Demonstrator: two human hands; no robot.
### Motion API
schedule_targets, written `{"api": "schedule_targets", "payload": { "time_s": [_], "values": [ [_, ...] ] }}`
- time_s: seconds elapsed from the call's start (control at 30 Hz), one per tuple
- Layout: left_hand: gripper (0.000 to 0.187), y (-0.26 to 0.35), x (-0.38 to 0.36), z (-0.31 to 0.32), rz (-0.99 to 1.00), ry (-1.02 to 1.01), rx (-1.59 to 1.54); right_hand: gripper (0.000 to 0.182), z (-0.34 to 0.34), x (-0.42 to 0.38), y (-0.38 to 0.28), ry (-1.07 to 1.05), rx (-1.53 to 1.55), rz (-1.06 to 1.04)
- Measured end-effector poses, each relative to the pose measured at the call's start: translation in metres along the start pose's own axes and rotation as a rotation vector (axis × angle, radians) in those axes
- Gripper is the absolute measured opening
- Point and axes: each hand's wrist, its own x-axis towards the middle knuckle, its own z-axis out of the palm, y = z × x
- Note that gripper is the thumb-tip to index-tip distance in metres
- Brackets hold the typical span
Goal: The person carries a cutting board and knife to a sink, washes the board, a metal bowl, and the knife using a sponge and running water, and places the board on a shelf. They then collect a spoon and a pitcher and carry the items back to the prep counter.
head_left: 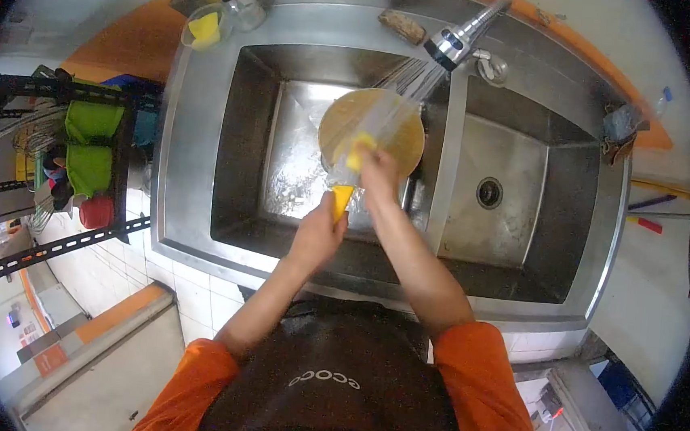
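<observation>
My left hand [318,234] is closed around the yellow handle [341,201] of a utensil over the left sink basin. Its far end is pale and blurred under the running water, so its exact kind cannot be told. A yellow sponge [360,150] is pinched in my right hand [380,176], just above that utensil. Behind both hands sits a round, yellowish-brown pan or bowl [404,135] in the basin [287,122]. From the chrome faucet [449,49] a wide spray falls across the round vessel toward the sponge.
On the right is a second basin [500,151] with a drain [489,193]. A tub with a yellow sponge [205,31] and a pump bottle [246,9] stand at the back left corner. A brown block [402,26] lies on the back ledge. A black rack [123,149] flanks the sink's left side.
</observation>
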Motion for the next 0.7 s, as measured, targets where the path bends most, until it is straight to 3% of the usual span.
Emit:
{"api": "schedule_targets", "payload": {
  "time_s": [0.03, 0.07, 0.17, 0.27, 0.37, 0.4, 0.53, 0.63, 0.7],
  "values": [
    [0.030, -0.001, -0.001, -0.001, -0.008, -0.002, -0.018, 0.027, 0.003, -0.015, -0.004, -0.011, -0.080, -0.035],
    [0.030, -0.003, -0.003, -0.001, -0.014, -0.006, -0.035, 0.027, -0.008, 0.000, -0.018, -0.039, -0.214, 0.158],
    [0.030, -0.009, -0.028, 0.003, 0.041, -0.088, 0.023, 0.027, -0.032, 0.061, -0.045, 0.052, 0.190, 0.129],
    [0.030, 0.003, -0.023, -0.001, 0.030, -0.058, 0.034, 0.028, -0.020, 0.043, -0.011, 0.125, 0.269, 0.181],
    [0.028, -0.002, -0.007, 0.001, 0.029, 0.004, 0.005, 0.024, -0.005, -0.006, 0.007, -0.038, 0.008, 0.131],
    [0.027, -0.002, -0.008, -0.002, 0.022, -0.022, 0.022, 0.020, -0.012, -0.001, -0.017, -0.082, 0.092, 0.180],
    [0.030, -0.002, -0.012, -0.002, 0.101, -0.065, 0.025, 0.021, -0.029, 0.038, -0.041, 0.062, 0.119, 0.052],
    [0.032, 0.003, 0.018, 0.005, 0.078, -0.064, 0.032, 0.024, -0.014, 0.005, -0.007, 0.016, 0.074, -0.045],
    [0.031, 0.005, 0.025, 0.006, 0.079, -0.054, 0.030, 0.027, -0.006, -0.028, -0.028, -0.027, -0.042, -0.013]
  ]
}}
